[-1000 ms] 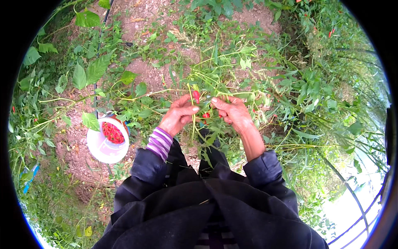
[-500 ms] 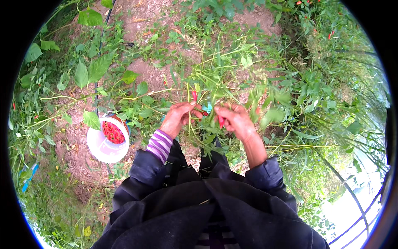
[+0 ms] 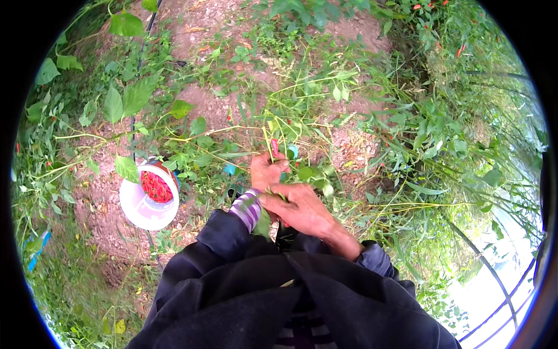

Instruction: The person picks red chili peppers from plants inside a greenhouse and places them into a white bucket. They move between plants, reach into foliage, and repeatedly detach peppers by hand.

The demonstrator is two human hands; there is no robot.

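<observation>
My left hand (image 3: 266, 172) is closed round a red chili pepper (image 3: 274, 146) and thin green stems, the pepper poking up past the thumb. Just below it, my right hand (image 3: 305, 210) lies across the left wrist, over the purple-and-white striped cuff. Its fingers are pinched, and a leafy green sprig (image 3: 263, 224) hangs beneath them, partly smeared by motion. Whether the right palm also holds a pepper is hidden. A thin branch of the chili plant (image 3: 221, 131) stretches leftward from near my left hand.
To the left, a tilted white bucket (image 3: 135, 203) with red chilies (image 3: 156, 187) inside rests on the soil. A black hose (image 3: 139, 75) runs beside it. Tall weeds (image 3: 442, 134) crowd the right, with a dark curved pipe (image 3: 482, 256) lower down. Small turquoise objects (image 3: 231, 169) lie beyond my hands.
My right hand has moved down and left across my left wrist, with greenery trailing from it. My left hand has shifted right and slightly down, still gripping the pepper. Fewer green stalks stand between the hands.
</observation>
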